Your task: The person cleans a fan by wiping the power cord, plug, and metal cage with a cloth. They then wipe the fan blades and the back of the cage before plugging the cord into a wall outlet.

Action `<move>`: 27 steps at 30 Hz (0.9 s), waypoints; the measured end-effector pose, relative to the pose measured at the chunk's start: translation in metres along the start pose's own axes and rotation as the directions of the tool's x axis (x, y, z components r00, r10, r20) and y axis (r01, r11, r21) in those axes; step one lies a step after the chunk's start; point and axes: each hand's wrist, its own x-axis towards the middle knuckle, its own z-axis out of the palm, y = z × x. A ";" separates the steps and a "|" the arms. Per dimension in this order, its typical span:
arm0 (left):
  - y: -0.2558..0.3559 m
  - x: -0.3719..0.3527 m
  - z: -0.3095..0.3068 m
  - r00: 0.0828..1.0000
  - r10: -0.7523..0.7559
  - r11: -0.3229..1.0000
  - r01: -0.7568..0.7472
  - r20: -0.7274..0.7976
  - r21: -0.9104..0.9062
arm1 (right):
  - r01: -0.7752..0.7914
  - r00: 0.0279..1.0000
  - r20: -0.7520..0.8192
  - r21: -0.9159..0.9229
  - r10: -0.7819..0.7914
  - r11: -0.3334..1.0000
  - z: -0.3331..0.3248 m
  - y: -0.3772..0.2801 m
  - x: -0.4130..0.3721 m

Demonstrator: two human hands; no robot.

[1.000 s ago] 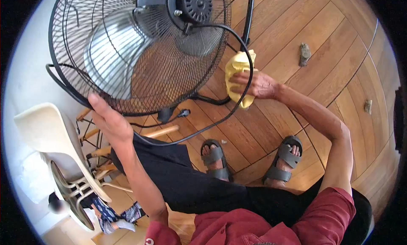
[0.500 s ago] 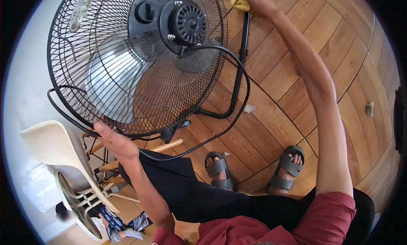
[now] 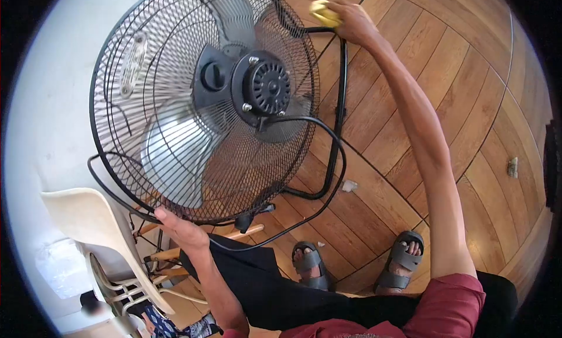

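Observation:
A large black fan tilts before me, its round wire guard (image 3: 170,212) enclosing silvery blades (image 3: 175,156). The motor housing (image 3: 272,87) and a round black knob (image 3: 213,76) face me. My left hand (image 3: 186,231) grips the guard's lower left rim, thumb on the near side and fingers hidden behind it. At the upper right, my right hand (image 3: 354,26) is closed around a yellow cloth (image 3: 324,13), slightly blurred. The cloth is close to the upper corner of the black tubular stand (image 3: 343,74). A black cord (image 3: 344,156) loops from the motor down toward my lap.
A cream plastic chair (image 3: 82,206) stands at the left by the white wall (image 3: 64,104), with wooden legs (image 3: 167,255) beside it. Small pale scraps (image 3: 349,186) lie on the wood-patterned floor (image 3: 404,104). My sandalled feet (image 3: 404,259) rest on the floor below the fan.
The whole view has shifted, so the fan appears lower and further right. My right hand has moved the cloth away from the stand's corner, up and left. My left hand keeps its hold.

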 end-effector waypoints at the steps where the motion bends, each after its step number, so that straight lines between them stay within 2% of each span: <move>1: -0.015 0.000 -0.006 1.000 0.009 0.997 -0.008 -0.005 0.082 | -0.150 0.969 0.205 0.038 0.139 0.988 0.039 0.022 0.016; 2: -0.012 0.000 -0.004 0.999 -0.034 0.997 0.037 -0.040 0.061 | -0.302 0.878 0.403 0.049 0.258 0.952 0.068 0.031 0.026; 4: -0.005 -0.002 0.002 0.987 -0.126 0.991 0.129 -0.104 0.022 | 0.064 0.897 0.441 -0.122 -0.004 0.990 0.083 0.008 0.022; 5: -0.003 -0.002 0.002 0.994 -0.091 0.996 0.091 -0.061 -0.013 | 0.111 0.917 0.396 -0.133 -0.050 0.985 0.090 0.009 0.021; 6: -0.002 -0.001 0.003 0.987 -0.139 0.990 0.137 -0.079 -0.034 | 0.162 0.930 0.354 -0.146 -0.101 0.976 0.097 0.010 0.022; 8: -0.001 -0.003 0.003 0.965 -0.239 0.970 0.232 -0.109 -0.077 | 0.145 0.881 0.470 -0.139 -0.064 0.980 0.102 0.021 0.022; 10: 0.000 -0.004 0.003 0.971 -0.212 0.977 0.211 -0.114 -0.021 | -0.004 0.684 0.723 -0.134 0.101 0.991 0.048 0.003 0.045; 11: -0.001 -0.003 0.003 0.974 -0.197 0.980 0.196 -0.116 -0.022 | -0.179 0.570 0.807 -0.060 0.153 0.982 0.058 0.027 0.059; 13: -0.010 -0.002 -0.002 0.983 -0.157 0.988 0.156 -0.091 -0.014 | -0.473 0.739 0.630 0.233 0.239 0.850 0.024 0.035 0.062; 14: -0.013 -0.004 -0.004 0.986 -0.142 0.990 0.141 -0.088 -0.011 | -0.556 0.788 0.532 0.398 0.311 0.730 0.013 0.040 0.063; 15: -0.015 -0.005 -0.004 0.988 -0.126 0.992 0.126 -0.084 -0.009 | -0.587 0.809 0.455 0.630 0.372 0.509 0.015 0.035 0.068; 16: -0.015 -0.004 -0.003 0.991 -0.109 0.994 0.109 -0.077 -0.004 | -0.574 0.809 0.423 0.722 0.409 0.387 0.023 0.028 0.082; 17: -0.010 -0.006 0.003 0.972 -0.219 0.968 0.204 -0.092 -0.147 | -0.543 0.799 0.398 0.800 0.451 0.255 0.043 0.024 0.098; 18: -0.006 -0.006 0.006 0.973 -0.215 0.966 0.199 -0.087 -0.165 | -0.495 0.780 0.383 0.861 0.495 0.113 0.061 0.018 0.107; 20: 0.001 -0.005 0.008 0.972 -0.217 0.959 0.195 -0.086 -0.206 | -0.452 0.751 0.336 0.889 0.569 0.072 0.073 -0.026 0.101; 21: -0.001 -0.004 0.005 0.978 -0.183 0.979 0.171 -0.101 -0.112 | -0.426 0.738 0.311 0.903 0.599 0.057 0.084 -0.036 0.098; 24: 0.003 -0.005 0.006 0.983 -0.169 0.979 0.159 -0.074 -0.130 | -0.565 0.748 0.377 0.793 0.546 0.226 0.109 -0.012 0.084; 25: -0.001 -0.004 0.003 0.984 -0.148 0.986 0.139 -0.094 -0.095 | -0.590 0.787 0.382 0.697 0.484 0.408 0.113 -0.008 0.072; 27: 0.003 -0.004 0.007 0.983 -0.170 0.976 0.158 -0.075 -0.148 | -0.520 0.840 0.414 0.429 0.351 0.738 0.105 0.002 0.060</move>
